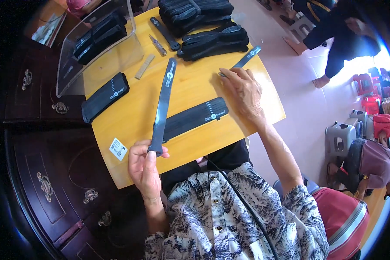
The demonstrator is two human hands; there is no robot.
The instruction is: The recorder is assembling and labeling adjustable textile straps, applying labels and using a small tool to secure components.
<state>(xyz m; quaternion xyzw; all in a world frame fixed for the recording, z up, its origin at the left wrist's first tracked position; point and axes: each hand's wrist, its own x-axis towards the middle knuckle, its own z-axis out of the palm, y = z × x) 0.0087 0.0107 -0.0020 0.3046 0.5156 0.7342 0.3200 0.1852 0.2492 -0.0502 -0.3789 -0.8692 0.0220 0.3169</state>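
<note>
My left hand [145, 171], at the table's front edge, pinches the lower end of a flat black strap [162, 108] with white print. This strap slants up and away over the table. My right hand [243, 89] is closed on a second strap [247, 57], whose rounded end sticks out to the upper right beyond the fingers. Between the hands lies a stack of black straps [195, 119], partly behind the raised one. Another stack of straps [106, 97] sits on the left of the table.
On the yellow table [156, 167] are bundled black straps [214, 41], a taller pile [195, 13], a single strap [164, 34], a cutter-like tool [157, 45], a tan strip [144, 66] and a white label [118, 149]. A clear bin [69, 82] stands left, beside dark drawers [47, 151].
</note>
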